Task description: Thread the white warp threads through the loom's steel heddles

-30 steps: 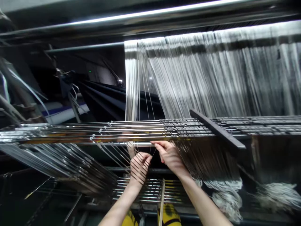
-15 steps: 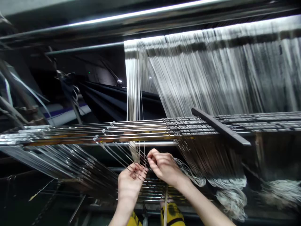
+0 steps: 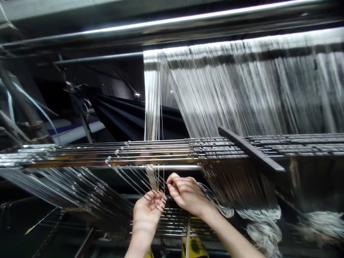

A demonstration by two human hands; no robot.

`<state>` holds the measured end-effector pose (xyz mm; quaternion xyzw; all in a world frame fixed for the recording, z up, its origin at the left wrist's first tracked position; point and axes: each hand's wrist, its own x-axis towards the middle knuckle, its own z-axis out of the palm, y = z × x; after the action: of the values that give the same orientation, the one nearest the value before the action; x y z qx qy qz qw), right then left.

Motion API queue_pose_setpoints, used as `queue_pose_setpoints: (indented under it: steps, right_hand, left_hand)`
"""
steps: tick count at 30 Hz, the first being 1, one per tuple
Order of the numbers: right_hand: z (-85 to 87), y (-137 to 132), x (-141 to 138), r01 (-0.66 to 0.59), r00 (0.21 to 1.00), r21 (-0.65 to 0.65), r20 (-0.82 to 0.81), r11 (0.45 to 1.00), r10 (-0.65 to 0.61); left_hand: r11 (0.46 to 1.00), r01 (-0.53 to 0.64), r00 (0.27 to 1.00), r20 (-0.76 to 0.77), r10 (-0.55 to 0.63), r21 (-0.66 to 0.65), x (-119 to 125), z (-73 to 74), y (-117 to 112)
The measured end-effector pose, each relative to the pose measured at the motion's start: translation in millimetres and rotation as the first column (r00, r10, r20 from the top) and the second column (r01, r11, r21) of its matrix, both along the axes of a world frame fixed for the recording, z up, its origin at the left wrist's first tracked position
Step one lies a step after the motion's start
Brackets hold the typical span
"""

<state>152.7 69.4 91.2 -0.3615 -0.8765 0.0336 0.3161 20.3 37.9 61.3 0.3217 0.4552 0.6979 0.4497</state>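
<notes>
Lower and nearer than a second ago, the right hand point(image 3: 185, 191) sits just right of the left hand point(image 3: 147, 210), thumb and forefinger pinched; whether on anything, I cannot tell. Left fingers curl among thin slanting metal wires point(image 3: 129, 182), grip unclear. A pale, ribbon-like thread bundle point(image 3: 152, 107) runs far-to-near, closer to the left hand.
</notes>
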Motion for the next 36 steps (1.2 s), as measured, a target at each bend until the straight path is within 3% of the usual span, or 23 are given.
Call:
queue_pose_setpoints:
  steps: [3, 6, 9, 11, 16, 19, 24, 27, 30, 36]
  right_hand:
    - [-1.6, 1.4, -0.2, -0.004, 1.000, -0.029, -0.024, 1.000, 0.003]
    - [-1.8, -1.3, 6.4, -0.111, 0.987, -0.023, -0.123, 0.993, 0.108]
    - [0.5, -4.1, 11.3, -0.173, 0.965, -0.030, -0.204, 0.985, 0.163]
    - [3.4, -4.5, 9.7, -0.133, 0.982, -0.040, -0.141, 0.990, 0.127]
    - [8.4, -4.6, 1.2, -0.062, 0.998, -0.042, 0.000, 0.997, 0.062]
    - [6.6, -6.4, 4.6, -0.134, 0.988, -0.047, -0.082, 0.990, 0.130]
    - [1.8, -7.7, 12.5, -0.182, 0.952, -0.069, -0.262, 0.981, 0.158]
    - [3.2, -6.9, 10.2, -0.125, 0.984, -0.060, -0.132, 0.990, 0.116]
    - [7.4, -6.5, 5.3, -0.066, 0.998, -0.052, 0.012, 0.996, 0.067]
    - [13.7, -6.0, 3.1, -0.081, 0.997, -0.084, -0.017, 0.993, 0.080]
  left_hand:
    - [0.998, 0.069, 0.985, -0.160, -0.070, -0.008, -4.2, -5.5, -0.1]
    - [1.000, 0.025, 0.970, -0.243, -0.020, 0.018, -11.0, -12.8, -0.5]
    - [1.000, -0.006, 0.988, -0.157, 0.008, 0.019, -12.3, -12.2, -3.6]
    - [0.999, -0.010, 0.994, -0.107, 0.013, 0.033, -8.6, -7.0, -7.7]
    - [0.992, 0.110, 0.973, -0.211, -0.094, 0.066, -1.7, 3.2, -18.3]
    - [0.993, 0.111, 0.968, -0.231, -0.099, 0.039, -7.1, -2.3, -17.3]
    - [0.995, 0.098, 0.992, -0.083, -0.098, -0.010, -11.2, -5.6, -13.7]
    - [0.993, 0.101, 0.989, -0.106, -0.107, -0.060, -6.4, 2.5, -16.4]
    - [0.995, 0.095, 0.978, -0.185, -0.093, 0.001, -2.1, 9.5, -20.4]
    - [0.971, 0.239, 0.929, -0.287, -0.232, -0.011, -5.9, 12.0, -25.8]
